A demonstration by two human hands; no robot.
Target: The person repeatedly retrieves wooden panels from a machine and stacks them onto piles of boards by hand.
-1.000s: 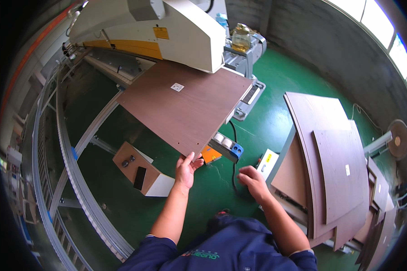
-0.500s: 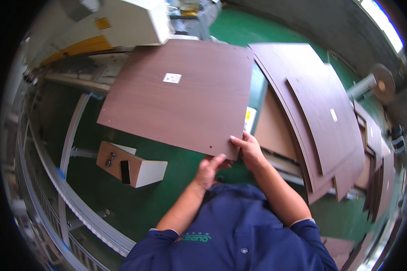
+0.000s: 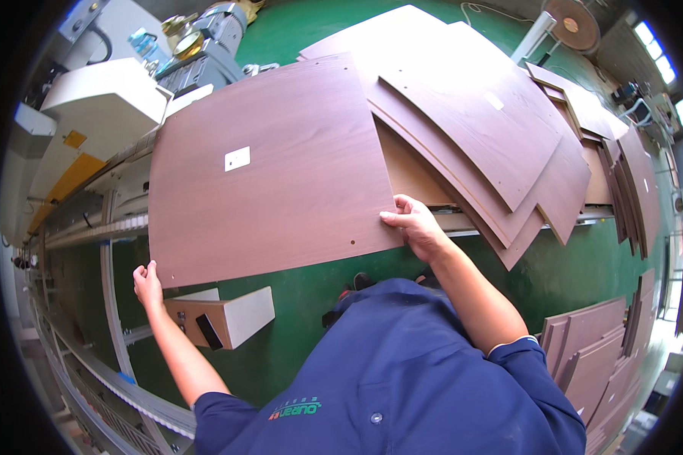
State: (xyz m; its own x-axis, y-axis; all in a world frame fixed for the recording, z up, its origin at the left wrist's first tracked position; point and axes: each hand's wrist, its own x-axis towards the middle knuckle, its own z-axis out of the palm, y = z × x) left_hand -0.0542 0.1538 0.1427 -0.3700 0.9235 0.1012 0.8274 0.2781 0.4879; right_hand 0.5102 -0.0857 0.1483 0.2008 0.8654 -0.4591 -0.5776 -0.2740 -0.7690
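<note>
A large brown wood-grain panel (image 3: 281, 197) with a white label and small drilled holes spans the space in front of me. My left hand (image 3: 148, 284) grips its near left corner, fingers on the edge. At the right edge, close to the near right corner, my right hand (image 3: 416, 227) pinches the board, thumb on top and the other fingers partly hidden. Beyond my right hand lies a stack of similar brown panels (image 3: 463, 129), fanned out unevenly, with a label on the top one.
A white machine housing (image 3: 102, 98) stands at the far left, a roller conveyor frame (image 3: 129, 227) below it. On the green floor (image 3: 296, 334) is a small box-like stand (image 3: 239, 315) carrying a dark phone (image 3: 209, 332). More panels (image 3: 592, 349) lean at the lower right.
My left hand has moved from near the right corner to the panel's left corner. The panel has turned and shifted left in view; my right hand keeps its grip. My view has swung right.
</note>
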